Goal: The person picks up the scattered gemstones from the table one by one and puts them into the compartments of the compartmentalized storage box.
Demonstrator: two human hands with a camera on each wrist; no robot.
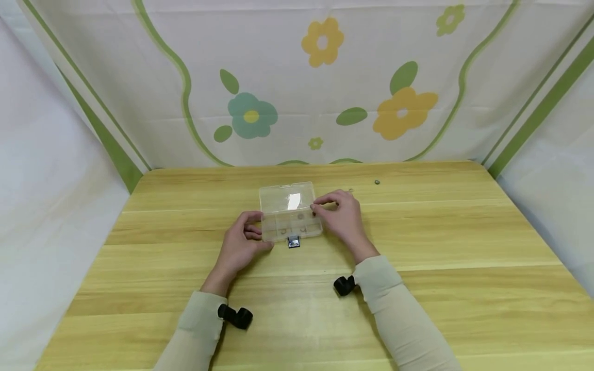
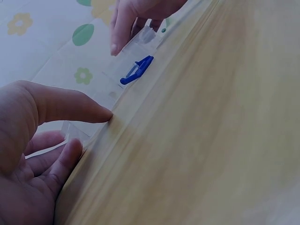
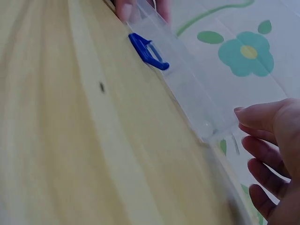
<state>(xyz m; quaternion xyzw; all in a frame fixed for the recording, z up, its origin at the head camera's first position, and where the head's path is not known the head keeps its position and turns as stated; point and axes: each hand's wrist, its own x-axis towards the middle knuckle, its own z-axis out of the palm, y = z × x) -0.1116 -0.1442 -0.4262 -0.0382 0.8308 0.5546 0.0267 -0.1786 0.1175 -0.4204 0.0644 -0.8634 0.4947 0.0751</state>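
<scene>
A clear plastic compartment box (image 1: 269, 232) lies on the table with its clear lid (image 1: 274, 198) raised toward the back. On its front is a blue latch (image 1: 294, 241), also visible in both wrist views. Several small ring-like pieces (image 1: 300, 216) are in the compartments. My left hand (image 1: 241, 239) holds the box's left end, fingers along the side and thumb at the front corner. My right hand (image 1: 342, 216) is at the right rear corner by the lid's lower edge, thumb and index fingertips close together. Whether they pinch something is too small to tell.
On the wooden table (image 1: 297, 319), a small dark ring (image 1: 377, 182) and a pale ring (image 1: 351, 190) lie behind and right of the box. A flowered cloth (image 1: 287, 62) hangs along the table's back edge. Black wrist cameras (image 1: 236, 316) are on both sleeves.
</scene>
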